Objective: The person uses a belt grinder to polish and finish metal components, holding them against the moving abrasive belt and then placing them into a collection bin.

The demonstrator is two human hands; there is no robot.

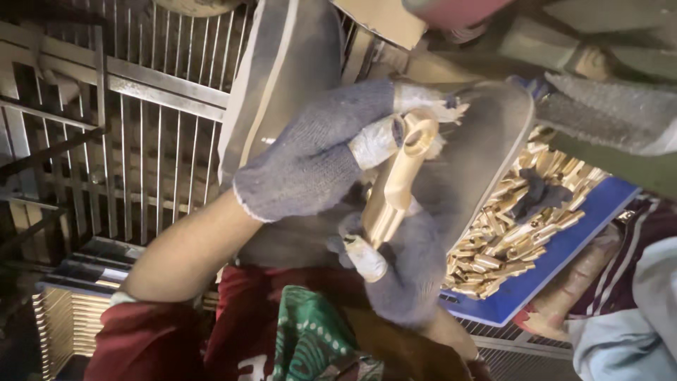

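Both gloved hands' grip encloses brass part (398, 180): left hand (317, 155) above, right hand (402, 271) below.

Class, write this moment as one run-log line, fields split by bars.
left hand: gloved, grips brass part | right hand: gloved, holds its lower end | blue tray: brass pieces

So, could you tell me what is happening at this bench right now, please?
A person in grey knitted gloves holds a brass-coloured part with both hands. The left hand grips its upper end, near the ring-shaped opening, and the right hand holds the lower end. A grey belt-like strip runs behind the hands. To the right, a blue tray holds a heap of small brass pieces. A metal grille stands on the left.
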